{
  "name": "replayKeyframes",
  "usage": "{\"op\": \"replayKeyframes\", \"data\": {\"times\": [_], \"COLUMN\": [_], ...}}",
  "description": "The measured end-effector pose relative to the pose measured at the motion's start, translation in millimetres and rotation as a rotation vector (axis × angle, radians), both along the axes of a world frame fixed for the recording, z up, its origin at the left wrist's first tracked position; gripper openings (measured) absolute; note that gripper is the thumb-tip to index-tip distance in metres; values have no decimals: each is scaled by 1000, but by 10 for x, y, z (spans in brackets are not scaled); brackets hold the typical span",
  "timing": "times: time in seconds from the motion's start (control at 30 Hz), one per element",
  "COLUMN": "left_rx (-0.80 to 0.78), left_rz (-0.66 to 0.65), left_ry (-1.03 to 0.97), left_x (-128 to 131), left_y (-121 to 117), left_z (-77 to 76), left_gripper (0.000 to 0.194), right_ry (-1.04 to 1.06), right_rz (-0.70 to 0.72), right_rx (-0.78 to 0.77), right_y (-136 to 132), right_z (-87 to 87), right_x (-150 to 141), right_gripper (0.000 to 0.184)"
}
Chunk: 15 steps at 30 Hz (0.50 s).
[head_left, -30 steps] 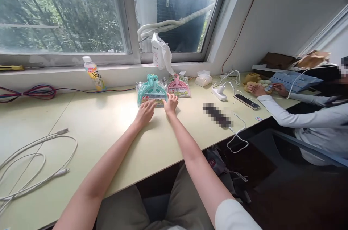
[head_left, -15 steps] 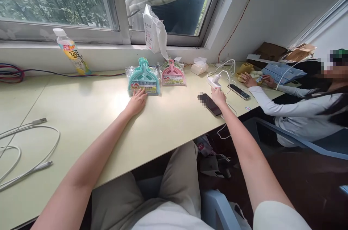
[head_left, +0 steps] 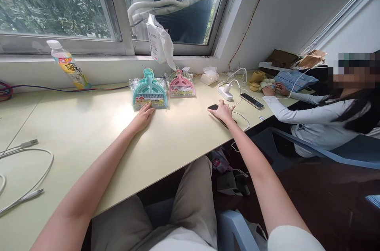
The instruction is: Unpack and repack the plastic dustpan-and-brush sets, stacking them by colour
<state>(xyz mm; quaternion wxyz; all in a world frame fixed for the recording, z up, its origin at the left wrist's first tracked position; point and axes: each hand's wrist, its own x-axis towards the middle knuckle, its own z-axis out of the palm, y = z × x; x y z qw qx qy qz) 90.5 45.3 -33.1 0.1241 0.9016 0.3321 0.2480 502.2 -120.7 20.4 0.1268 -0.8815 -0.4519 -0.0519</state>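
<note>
My left hand (head_left: 143, 115) lies flat on the pale desk (head_left: 89, 132), fingers stretched out, fingertips touching the front edge of a teal mini dustpan-and-brush pack (head_left: 149, 93). A pink pack of the same kind (head_left: 181, 86) stands just right of it. My right hand (head_left: 223, 112) rests palm down, fingers spread, on top of a black phone (head_left: 213, 107) that has a white cable running from it. Most of the phone is hidden under the hand.
A drink bottle (head_left: 69, 65) leans at the sill, and a white bag (head_left: 158, 42) hangs above the packs. White cables (head_left: 26, 172) lie at the left. A white charger (head_left: 225, 92), another phone (head_left: 251, 101) and a tissue pack (head_left: 209, 77) sit further right, where a seated person's hands (head_left: 274, 89) work.
My right hand left the packs, swung right across the desk and settled on the black phone. My left hand stayed at the teal pack. The view shifted right.
</note>
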Motion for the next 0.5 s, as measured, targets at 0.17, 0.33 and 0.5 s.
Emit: {"op": "replayKeyframes", "data": {"times": [0.17, 0.33, 0.5], "left_rx": [1, -5, -8], "left_rz": [10, 22, 26], "left_ry": [17, 29, 29], "left_x": [3, 13, 21], "left_y": [-43, -83, -96], "left_z": [43, 88, 90], "left_gripper": [50, 48, 47], "right_ry": [89, 106, 72], "right_rz": [-48, -95, -110], "right_rx": [-66, -76, -207], "right_y": [13, -31, -185], "right_z": [-11, 10, 89], "right_x": [47, 14, -66], "right_gripper": [84, 74, 79]}}
